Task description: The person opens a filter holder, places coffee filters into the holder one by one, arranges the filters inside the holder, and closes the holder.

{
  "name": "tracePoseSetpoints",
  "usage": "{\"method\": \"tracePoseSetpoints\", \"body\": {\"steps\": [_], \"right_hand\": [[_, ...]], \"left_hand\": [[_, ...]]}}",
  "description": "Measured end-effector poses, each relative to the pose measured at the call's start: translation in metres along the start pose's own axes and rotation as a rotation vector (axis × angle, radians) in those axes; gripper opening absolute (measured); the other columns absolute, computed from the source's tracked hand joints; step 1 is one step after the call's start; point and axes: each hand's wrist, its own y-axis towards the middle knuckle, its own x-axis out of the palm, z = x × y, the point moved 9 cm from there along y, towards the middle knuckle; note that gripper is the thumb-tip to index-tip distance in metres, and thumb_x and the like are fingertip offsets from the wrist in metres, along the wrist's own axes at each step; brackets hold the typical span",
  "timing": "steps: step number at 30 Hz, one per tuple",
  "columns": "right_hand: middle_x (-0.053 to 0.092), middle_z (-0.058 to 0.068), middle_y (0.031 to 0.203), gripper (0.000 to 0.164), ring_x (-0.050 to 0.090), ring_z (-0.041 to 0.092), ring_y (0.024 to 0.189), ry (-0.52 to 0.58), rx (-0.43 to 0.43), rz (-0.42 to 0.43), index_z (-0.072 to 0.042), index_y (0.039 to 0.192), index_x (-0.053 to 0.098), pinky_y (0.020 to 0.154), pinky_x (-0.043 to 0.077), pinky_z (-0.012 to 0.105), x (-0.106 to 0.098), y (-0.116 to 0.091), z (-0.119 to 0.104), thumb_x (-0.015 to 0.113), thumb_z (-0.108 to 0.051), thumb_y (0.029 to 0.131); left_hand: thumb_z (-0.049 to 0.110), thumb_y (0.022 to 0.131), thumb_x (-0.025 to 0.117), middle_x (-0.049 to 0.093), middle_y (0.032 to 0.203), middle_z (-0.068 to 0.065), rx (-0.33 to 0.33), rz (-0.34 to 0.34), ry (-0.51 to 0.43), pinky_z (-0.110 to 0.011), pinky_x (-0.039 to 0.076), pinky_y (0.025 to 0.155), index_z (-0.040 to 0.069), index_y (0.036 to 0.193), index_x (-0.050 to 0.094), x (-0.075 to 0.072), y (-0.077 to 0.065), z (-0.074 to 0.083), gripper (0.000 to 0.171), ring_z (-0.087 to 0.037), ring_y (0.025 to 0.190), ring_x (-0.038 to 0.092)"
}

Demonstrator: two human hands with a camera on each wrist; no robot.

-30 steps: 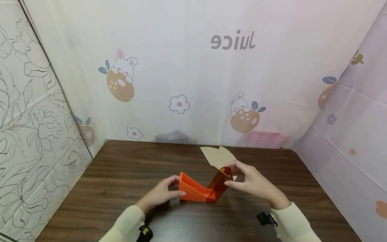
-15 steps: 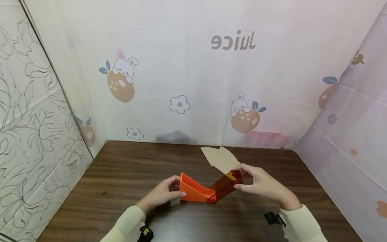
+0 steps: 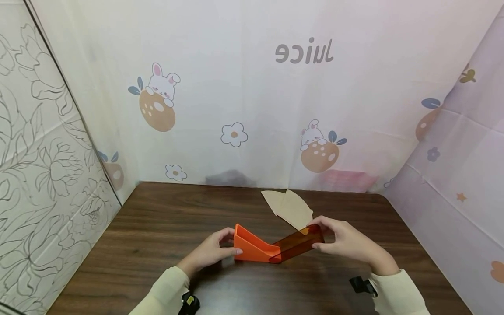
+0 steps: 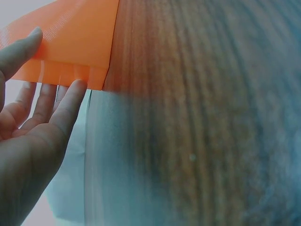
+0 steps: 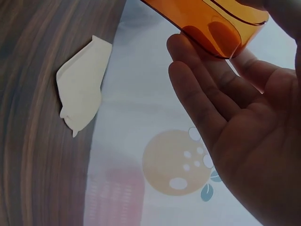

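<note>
A coffee filter holder stands on the table, made of an orange wedge-shaped base [image 3: 253,250] and a see-through amber lid [image 3: 294,246]. The lid slants up to the right from the base's low end. At the tall left end, my left hand [image 3: 210,251] grips the base, thumb on the near side and fingers against the back face; the left wrist view shows those fingertips on the orange plastic [image 4: 70,40]. My right hand [image 3: 348,243] pinches the lid's raised far end between thumb and fingers. Amber plastic [image 5: 209,28] fills the top of the right wrist view.
Several beige paper coffee filters [image 3: 291,209] lie fanned on the dark wooden table [image 3: 169,218], just behind the lid. A printed curtain [image 3: 236,87] hangs along the table's back edge, with more fabric at both sides.
The right hand has moved right and slightly down, swinging the lid from a steep slant to a shallower one, away from the base. The left hand and the base have stayed put.
</note>
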Motion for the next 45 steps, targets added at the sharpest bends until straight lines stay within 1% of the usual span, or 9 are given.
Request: {"method": "tracePoseSetpoints", "body": {"steps": [8,18,23,30,38,41,43,45], "right_hand": [[0.067,-0.009,0.106,0.040,0.066,0.009,0.090,0.027,0.005,-0.007,-0.020,0.123,0.060,0.077,0.053,0.028,0.002,-0.003,0.001,0.079,-0.029,0.089],[0.067,-0.011,0.103,0.040,0.064,0.008,0.089,0.013,-0.002,-0.008,-0.020,0.123,0.060,0.077,0.052,0.029,0.002,-0.004,-0.001,0.078,-0.031,0.090],[0.067,-0.011,0.105,0.039,0.065,0.008,0.090,-0.008,-0.016,0.020,-0.021,0.125,0.060,0.078,0.052,0.032,-0.001,-0.003,-0.004,0.076,-0.034,0.091],[0.066,-0.011,0.116,0.038,0.062,0.008,0.101,-0.066,-0.006,0.098,-0.026,0.127,0.061,0.087,0.051,0.037,-0.010,-0.002,-0.009,0.074,-0.035,0.092],[0.064,-0.012,0.120,0.036,0.062,0.011,0.106,-0.081,-0.014,0.115,-0.024,0.127,0.061,0.090,0.051,0.038,-0.013,-0.001,-0.013,0.073,-0.033,0.094],[0.065,-0.013,0.120,0.033,0.062,0.010,0.105,-0.070,0.008,0.129,-0.025,0.126,0.061,0.089,0.051,0.037,-0.013,0.000,-0.007,0.071,-0.033,0.096],[0.065,-0.013,0.119,0.030,0.062,0.009,0.105,-0.055,0.038,0.134,-0.025,0.126,0.061,0.088,0.051,0.035,-0.013,0.002,-0.003,0.067,-0.035,0.098],[0.065,-0.012,0.119,0.028,0.063,0.010,0.100,-0.036,0.076,0.139,-0.025,0.126,0.062,0.083,0.053,0.033,-0.014,0.003,0.002,0.063,-0.035,0.101]], "left_hand": [[0.023,0.091,0.077,0.066,0.117,0.000,0.002,0.003,0.001,-0.043,0.046,0.096,0.013,0.123,0.061,-0.001,-0.001,0.000,0.037,-0.022,0.111,0.059],[0.023,0.091,0.077,0.066,0.118,0.000,0.008,-0.001,0.001,-0.042,0.046,0.096,0.013,0.124,0.061,0.000,0.001,-0.001,0.038,-0.022,0.111,0.059],[0.022,0.091,0.077,0.066,0.118,0.000,0.017,-0.003,-0.004,-0.042,0.046,0.096,0.013,0.124,0.061,0.000,0.000,0.001,0.038,-0.022,0.112,0.059],[0.021,0.091,0.077,0.066,0.117,-0.001,0.030,-0.001,-0.017,-0.040,0.046,0.095,0.013,0.123,0.061,0.000,0.000,0.003,0.037,-0.022,0.112,0.060],[0.022,0.091,0.077,0.066,0.118,0.000,0.023,-0.005,-0.014,-0.040,0.046,0.095,0.014,0.124,0.061,0.000,0.000,0.002,0.038,-0.022,0.111,0.060],[0.022,0.091,0.077,0.066,0.118,0.000,0.020,-0.008,-0.012,-0.040,0.046,0.095,0.014,0.124,0.061,0.001,0.000,0.002,0.038,-0.022,0.111,0.060],[0.022,0.091,0.077,0.066,0.118,0.000,0.017,-0.007,-0.012,-0.040,0.046,0.095,0.014,0.124,0.061,0.001,0.000,0.002,0.037,-0.022,0.111,0.060],[0.022,0.091,0.077,0.066,0.118,0.000,0.014,-0.006,-0.011,-0.040,0.046,0.095,0.014,0.124,0.061,0.001,0.000,0.002,0.037,-0.022,0.111,0.060]]}}
